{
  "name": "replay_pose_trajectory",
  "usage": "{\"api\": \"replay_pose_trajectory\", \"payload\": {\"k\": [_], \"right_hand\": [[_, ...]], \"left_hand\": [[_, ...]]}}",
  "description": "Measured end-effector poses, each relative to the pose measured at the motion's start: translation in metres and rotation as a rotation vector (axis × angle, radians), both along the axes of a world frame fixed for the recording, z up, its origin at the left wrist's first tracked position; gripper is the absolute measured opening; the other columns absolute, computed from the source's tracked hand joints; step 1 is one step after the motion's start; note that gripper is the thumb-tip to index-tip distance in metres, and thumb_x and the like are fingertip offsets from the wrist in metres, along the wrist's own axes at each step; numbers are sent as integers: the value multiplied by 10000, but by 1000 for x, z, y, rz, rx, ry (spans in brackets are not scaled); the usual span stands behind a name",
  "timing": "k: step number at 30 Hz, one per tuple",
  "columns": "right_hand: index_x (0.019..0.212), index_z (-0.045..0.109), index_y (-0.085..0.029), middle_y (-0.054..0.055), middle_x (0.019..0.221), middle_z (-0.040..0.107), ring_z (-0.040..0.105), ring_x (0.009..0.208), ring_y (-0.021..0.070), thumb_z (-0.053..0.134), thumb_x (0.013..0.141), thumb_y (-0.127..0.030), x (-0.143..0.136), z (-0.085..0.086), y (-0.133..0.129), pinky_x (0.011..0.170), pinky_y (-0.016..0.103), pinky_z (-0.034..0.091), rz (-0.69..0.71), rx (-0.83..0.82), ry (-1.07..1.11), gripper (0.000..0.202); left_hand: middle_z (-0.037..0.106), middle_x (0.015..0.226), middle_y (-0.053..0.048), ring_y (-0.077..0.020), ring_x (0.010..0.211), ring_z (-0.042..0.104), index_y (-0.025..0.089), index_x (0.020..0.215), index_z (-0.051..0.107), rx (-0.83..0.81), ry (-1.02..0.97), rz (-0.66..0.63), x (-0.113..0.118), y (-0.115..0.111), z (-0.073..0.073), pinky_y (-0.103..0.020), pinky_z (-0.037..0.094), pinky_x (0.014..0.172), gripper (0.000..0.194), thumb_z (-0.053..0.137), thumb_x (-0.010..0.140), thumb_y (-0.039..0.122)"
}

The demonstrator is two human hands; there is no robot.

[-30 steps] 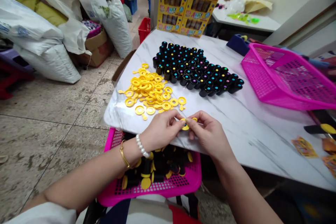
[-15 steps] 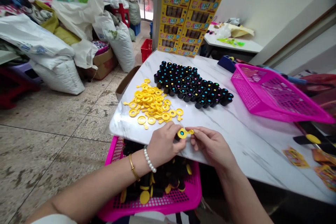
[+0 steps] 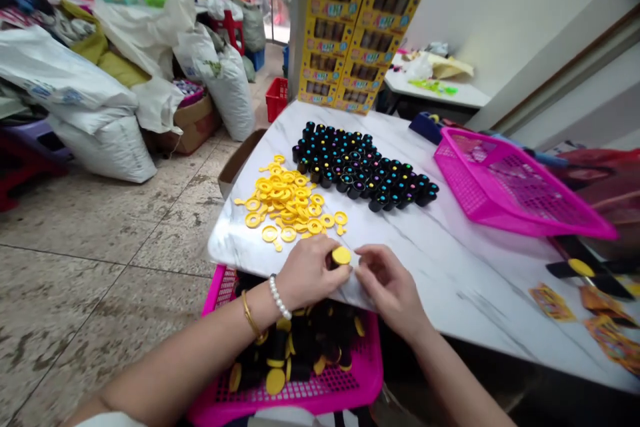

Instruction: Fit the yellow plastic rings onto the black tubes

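My left hand (image 3: 313,269) grips a small black tube with a solid yellow cap (image 3: 341,255) on top, above the table's near edge. Just to its right is my right hand (image 3: 387,283); its fingers are curled but thumb and forefinger are apart, with nothing visible between them. A pile of yellow ring-shaped caps with small tabs (image 3: 290,197) lies on the white marbled table (image 3: 440,273) beyond my left hand. Behind and right of it, many black tubes with coloured centres (image 3: 357,163) stand packed together.
A pink basket (image 3: 350,387) below the table edge holds black tubes with yellow caps. Another pink basket (image 3: 480,200) sits tilted at the table's right. Stacked yellow boxes (image 3: 345,33) rise at the back. Orange packets (image 3: 553,301) lie right; white sacks (image 3: 103,140) fill the left side.
The tube's top showed a teal centre with a tab sticking out in my right fingers; now it is plain yellow. My right hand has let go of the tab and come slightly left.
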State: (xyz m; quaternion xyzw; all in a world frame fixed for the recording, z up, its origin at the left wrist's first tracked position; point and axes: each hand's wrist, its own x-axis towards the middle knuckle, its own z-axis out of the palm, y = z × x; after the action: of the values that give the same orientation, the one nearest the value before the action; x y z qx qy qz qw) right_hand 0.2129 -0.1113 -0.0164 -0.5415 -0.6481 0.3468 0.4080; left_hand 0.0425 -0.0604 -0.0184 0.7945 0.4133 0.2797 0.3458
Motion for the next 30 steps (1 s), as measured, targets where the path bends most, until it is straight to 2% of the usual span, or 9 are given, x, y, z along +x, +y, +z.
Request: {"api": "replay_pose_trajectory", "payload": {"k": [2,4,8,11,15,17,20,25,30], "right_hand": [[1252,464,-210,80,1040,540,561,832,182,625,816,-265,0,-2,-11,622,282,484,38,152,-100,469],[1303,447,-216,117,1174,497,538,991,235,686,757,-218,-4,1,-19,730,334,503,104,276,-242,597],[1237,507,-194,107,1059,543,548,966,235,693,751,-170,-13,7,-33,800,370,504,162,449,-380,520],[1194,525,-160,109,996,556,568,900,227,709,738,-186,-16,2,-49,748,347,527,130,449,-397,492],[1213,518,-116,160,1106,541,572,1005,248,659,761,-192,-18,-25,-78,808,335,545,195,369,-447,479],[1271,499,-119,175,1215,512,540,1107,255,583,780,-111,-20,-40,-87,866,337,534,251,403,-510,498],[1337,472,-153,168,1351,448,466,1223,281,513,772,-36,-22,-52,-91,939,403,502,259,444,-608,578],[1324,489,-137,164,1265,544,524,1166,271,557,784,-58,-15,-39,-85,927,410,518,140,448,-536,550],[1239,561,-208,129,1199,579,570,1083,249,572,771,-5,-11,-11,-65,867,387,535,-43,537,-374,510]], "left_hand": [[503,605,28,-104,580,464,144,715,630,-236,-80,-82,-6,2,2,-214,344,530,220,575,776,348],[512,600,32,-88,547,442,131,768,656,-451,-154,-158,-10,-3,3,-197,315,488,272,582,770,393],[527,615,28,-80,543,435,125,873,689,-614,-186,-238,-18,-23,10,-186,320,480,300,589,783,392],[559,677,11,-98,588,483,160,1030,671,-377,-125,-135,-37,-31,16,-199,380,525,356,553,835,433],[592,899,-51,-159,773,568,185,1183,577,219,153,260,-72,-19,11,-282,474,718,395,561,855,404],[584,1006,-79,-185,816,586,190,1172,572,323,353,338,-82,-9,5,-314,495,736,378,569,852,391],[585,1037,-89,-197,846,605,179,1107,590,356,494,327,-85,2,-4,-319,521,740,310,568,860,365],[639,961,-63,-164,863,621,179,987,603,511,344,275,-87,9,-9,-297,521,802,176,451,931,248],[642,939,-53,-161,867,614,194,975,587,687,207,313,-71,10,19,-285,511,814,111,501,905,187]]}}
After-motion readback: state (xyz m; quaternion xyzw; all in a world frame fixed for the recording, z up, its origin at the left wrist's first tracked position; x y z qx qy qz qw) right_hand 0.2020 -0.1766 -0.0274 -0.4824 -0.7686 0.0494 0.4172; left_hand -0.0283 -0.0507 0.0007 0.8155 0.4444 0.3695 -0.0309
